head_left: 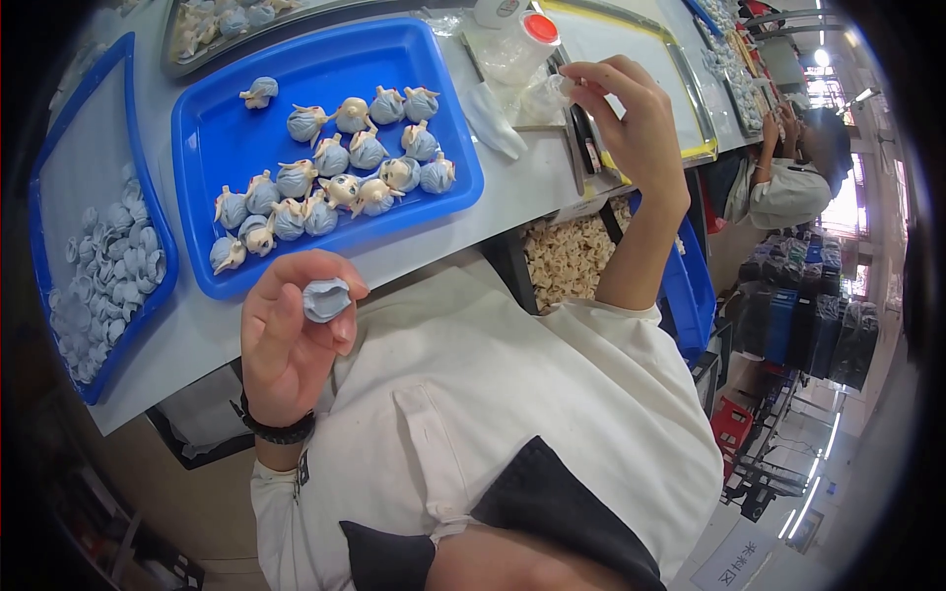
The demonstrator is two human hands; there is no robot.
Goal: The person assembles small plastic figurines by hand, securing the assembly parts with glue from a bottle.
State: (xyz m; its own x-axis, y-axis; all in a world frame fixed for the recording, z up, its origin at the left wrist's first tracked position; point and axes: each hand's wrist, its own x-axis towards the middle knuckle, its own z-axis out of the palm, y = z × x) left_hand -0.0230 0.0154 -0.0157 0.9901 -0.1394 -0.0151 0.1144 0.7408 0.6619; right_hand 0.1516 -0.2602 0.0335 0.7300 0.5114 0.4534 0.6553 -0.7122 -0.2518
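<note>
My left hand [296, 335] pinches a hollow, pale grey-blue doll hair piece [326, 299], its open side facing up, just off the near edge of a blue tray [453, 202]. In that tray lie several small doll heads [331, 156] with grey-blue hair and peach parts, loosely in rows. Over at the right, my right hand [631, 103] has thumb and fingertips closed above a small clear plastic cup [545, 100]. Whatever those fingers hold is too small to make out. Close to the cup stands a clear bottle with a red cap [540, 29].
Left of the tray, a blue-rimmed tray [168, 258] holds many grey-blue hair pieces [110, 261]. A metal tray [182, 67] with more heads is at the back. Dark-handled tools [583, 138] lie under my right wrist. Below the table edge sits a bin of peach parts [567, 258]. A co-worker [793, 187] sits far right.
</note>
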